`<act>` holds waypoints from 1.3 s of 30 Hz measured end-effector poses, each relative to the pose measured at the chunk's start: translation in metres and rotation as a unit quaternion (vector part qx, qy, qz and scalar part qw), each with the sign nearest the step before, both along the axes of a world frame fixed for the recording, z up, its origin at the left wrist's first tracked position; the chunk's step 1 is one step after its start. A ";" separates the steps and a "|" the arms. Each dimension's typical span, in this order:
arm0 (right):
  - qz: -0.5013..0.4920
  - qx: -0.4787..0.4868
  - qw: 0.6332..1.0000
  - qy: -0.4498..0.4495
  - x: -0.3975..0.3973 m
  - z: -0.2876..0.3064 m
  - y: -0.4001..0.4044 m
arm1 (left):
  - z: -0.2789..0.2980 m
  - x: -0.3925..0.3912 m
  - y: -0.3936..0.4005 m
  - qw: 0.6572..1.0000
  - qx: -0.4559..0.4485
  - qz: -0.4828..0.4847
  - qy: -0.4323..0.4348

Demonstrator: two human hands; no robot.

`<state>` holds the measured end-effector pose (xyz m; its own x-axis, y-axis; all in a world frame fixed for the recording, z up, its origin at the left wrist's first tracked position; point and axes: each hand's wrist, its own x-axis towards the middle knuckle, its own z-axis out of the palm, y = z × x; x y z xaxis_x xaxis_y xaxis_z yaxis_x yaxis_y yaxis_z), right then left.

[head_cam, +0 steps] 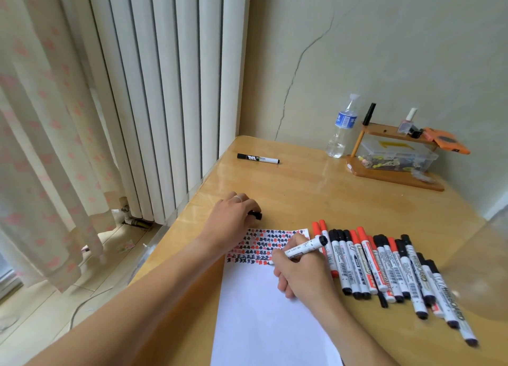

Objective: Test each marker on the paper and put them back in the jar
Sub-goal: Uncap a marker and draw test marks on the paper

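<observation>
Writing w/ the right hand (299,272), the person had a white-barrelled marker (303,248) pinched in a pen grip, its tip at the lower edge of the red-and-black test marks on the paper (264,310). Head view only, so all places are given vs. that paper.

Left hand (233,217) rested at the paper's far-left corner, fingers curled on a small black cap (256,215), probably the cap of the marker in use, kept ready for re-capping. That hand's wrist lay over the sheet's top edge, prob. pinning it against the strokes.

Just right of the paper lay a row of markers (384,266), red and black caps on, side by side on the tabletop (316,189); a few touched the paper's right edge. Laid flat in a row like that, likely so each is easy to pick in turn.

One more black marker (258,158) lay well beyond the paper, near the far-left tabletop edge, apart from the rest, reason unclear.

A curved, clear blur at the frame's right edge may be the jar; cannot tell.
</observation>
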<state>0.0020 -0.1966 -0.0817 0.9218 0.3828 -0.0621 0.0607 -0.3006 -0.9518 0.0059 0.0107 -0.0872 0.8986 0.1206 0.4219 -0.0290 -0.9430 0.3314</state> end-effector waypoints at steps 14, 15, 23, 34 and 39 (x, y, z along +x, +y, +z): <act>0.097 0.129 0.982 -0.097 -0.005 0.001 0.001 | -0.016 -0.065 -0.013 0.986 -0.139 -0.065 -0.065; 0.102 0.126 0.982 -0.096 -0.004 0.000 0.001 | -0.017 -0.064 -0.013 0.985 -0.143 -0.073 -0.063; 0.148 0.121 0.979 -0.076 -0.002 -0.001 0.003 | -0.014 -0.068 -0.014 0.974 -0.158 -0.158 -0.035; 0.120 0.113 0.985 -0.042 0.014 0.007 -0.013 | -0.016 -0.066 -0.009 0.975 -0.184 -0.108 -0.067; 0.163 -0.039 0.970 -0.176 0.014 -0.002 -0.015 | -0.017 -0.065 -0.009 0.976 -0.176 -0.127 -0.031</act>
